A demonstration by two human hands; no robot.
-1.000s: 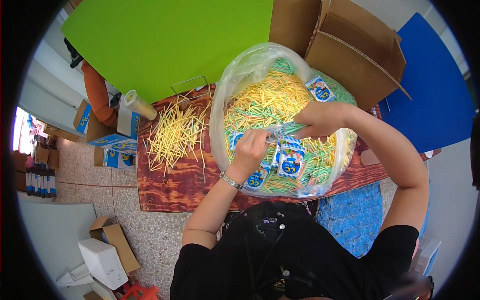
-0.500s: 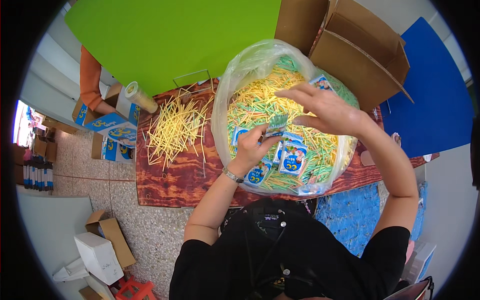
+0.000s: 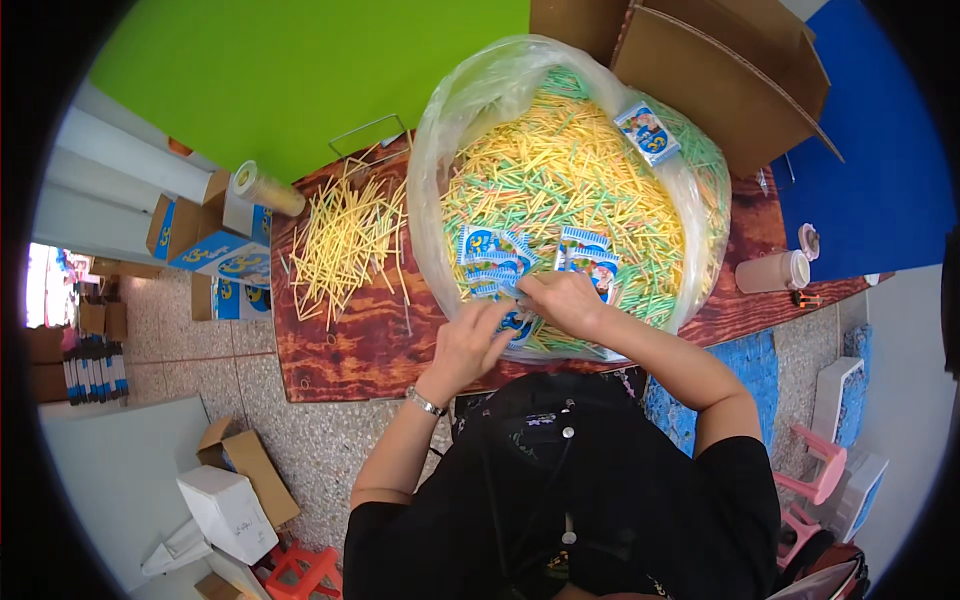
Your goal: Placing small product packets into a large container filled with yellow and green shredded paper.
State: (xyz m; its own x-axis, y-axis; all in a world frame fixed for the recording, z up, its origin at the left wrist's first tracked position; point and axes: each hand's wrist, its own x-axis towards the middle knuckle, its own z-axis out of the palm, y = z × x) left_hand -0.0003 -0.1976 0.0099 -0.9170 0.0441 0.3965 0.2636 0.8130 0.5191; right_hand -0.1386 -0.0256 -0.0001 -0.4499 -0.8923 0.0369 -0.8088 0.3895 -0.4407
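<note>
A large clear plastic bag [image 3: 437,135] lies open on the table, heaped with short thin pastel sticks [image 3: 570,160], mostly yellow and green. At the bag's near side my right hand [image 3: 562,302] is closed, fingertips pinching a small blue-and-white packet [image 3: 508,291]. My left hand [image 3: 465,345] sits just left of it, fingers curled at the packet's lower part; its grip is partly hidden. Around my hands several blue-and-white packets [image 3: 480,243] rest on the sticks. Another packet [image 3: 647,132] lies at the bag's far right edge.
Longer yellow sticks [image 3: 345,250] lie loose on the reddish wooden table [image 3: 330,375], beside a tipped clear jar [image 3: 268,190]. Brown cartons [image 3: 720,80] stand behind the bag. A pinkish bottle [image 3: 772,273] lies at right. Blue-printed boxes [image 3: 225,250] stand at left.
My right hand has come down from above the sticks to the packet at my left hand. My left hand has moved down and left. A co-worker's arm at far left has mostly gone from view.
</note>
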